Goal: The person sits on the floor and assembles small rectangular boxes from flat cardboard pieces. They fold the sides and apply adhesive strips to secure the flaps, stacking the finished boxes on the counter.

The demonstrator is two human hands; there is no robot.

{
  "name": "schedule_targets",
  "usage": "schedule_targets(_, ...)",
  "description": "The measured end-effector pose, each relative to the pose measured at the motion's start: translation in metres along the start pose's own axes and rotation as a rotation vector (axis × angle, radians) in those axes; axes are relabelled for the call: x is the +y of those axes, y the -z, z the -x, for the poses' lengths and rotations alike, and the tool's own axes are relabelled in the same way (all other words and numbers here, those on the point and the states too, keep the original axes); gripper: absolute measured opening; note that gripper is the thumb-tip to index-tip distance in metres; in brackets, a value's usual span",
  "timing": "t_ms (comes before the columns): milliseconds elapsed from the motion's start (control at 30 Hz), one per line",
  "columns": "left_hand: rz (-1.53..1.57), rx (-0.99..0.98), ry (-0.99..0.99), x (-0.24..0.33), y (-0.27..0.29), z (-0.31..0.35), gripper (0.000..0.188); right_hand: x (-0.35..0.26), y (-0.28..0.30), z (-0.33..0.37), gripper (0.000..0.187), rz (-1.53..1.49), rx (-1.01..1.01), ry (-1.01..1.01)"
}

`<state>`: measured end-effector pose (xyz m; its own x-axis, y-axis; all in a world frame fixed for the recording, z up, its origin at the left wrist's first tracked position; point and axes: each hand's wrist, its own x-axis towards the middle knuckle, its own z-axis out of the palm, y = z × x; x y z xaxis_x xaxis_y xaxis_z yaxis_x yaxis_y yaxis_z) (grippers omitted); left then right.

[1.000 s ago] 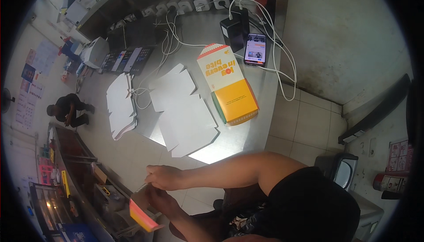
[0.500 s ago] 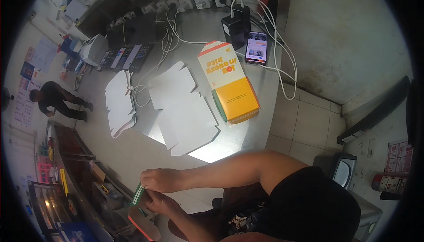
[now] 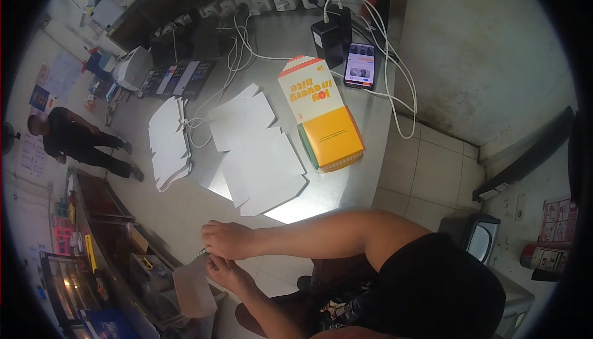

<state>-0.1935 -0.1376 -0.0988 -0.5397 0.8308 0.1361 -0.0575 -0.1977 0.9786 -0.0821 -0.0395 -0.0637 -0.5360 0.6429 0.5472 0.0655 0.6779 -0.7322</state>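
A partly folded cardboard box [image 3: 194, 291] with a pale panel hangs off the near side of the metal table, over the floor. My right hand [image 3: 228, 240] is closed on its upper edge, and my fingers hide most of that part. Just below, my left hand [image 3: 225, 274] pinches the same box beside the panel. On the table lies a yellow and cream food box [image 3: 333, 141] with green sides, its long lid flap open. Beside it is a flat white box blank [image 3: 262, 166], and further left a stack of white blanks [image 3: 167, 144].
A lit phone [image 3: 359, 65] and a black power adapter [image 3: 327, 43] with white cables stand at the table's [image 3: 272, 36] far right. Several plugs line the back. A person [image 3: 77, 141] in dark clothes stands at left. Shelving [image 3: 102, 234] is at lower left.
The held box has turned: its green dotted side and red edge faced me before, and now a pale panel shows. The person at left has shifted closer. Things on the table stay put.
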Motion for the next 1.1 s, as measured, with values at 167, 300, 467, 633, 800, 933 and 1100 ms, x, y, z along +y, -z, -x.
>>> schedule_targets(167,0.149,-0.066,0.079,0.01,-0.011,0.01,0.026,0.001,0.004,-0.005,0.017,-0.327,-0.078,-0.355)
schedule_targets(300,0.192,-0.116,0.087,0.005,-0.002,0.007,0.027,-0.007,0.01,-0.004,0.017,-0.416,-0.044,-0.358)
schedule_targets(467,0.31,-0.097,0.098,0.0,0.004,0.004,0.024,-0.004,-0.007,-0.002,0.018,-0.417,0.067,-0.269)
schedule_targets(633,0.496,-0.092,0.078,-0.005,0.003,0.003,0.027,-0.004,-0.006,-0.001,0.019,-0.411,0.011,-0.167)
schedule_targets(800,0.766,-0.125,0.117,-0.016,0.01,0.005,0.033,-0.01,-0.004,-0.002,0.019,-0.318,-0.06,-0.108)
schedule_targets(933,0.859,-0.046,0.145,-0.005,0.0,0.01,0.032,-0.004,-0.003,-0.002,0.02,-0.337,-0.091,-0.112)
schedule_targets(1100,1.083,-0.154,0.14,-0.003,0.0,0.009,0.032,-0.007,-0.004,-0.003,0.022,-0.446,-0.077,-0.084)
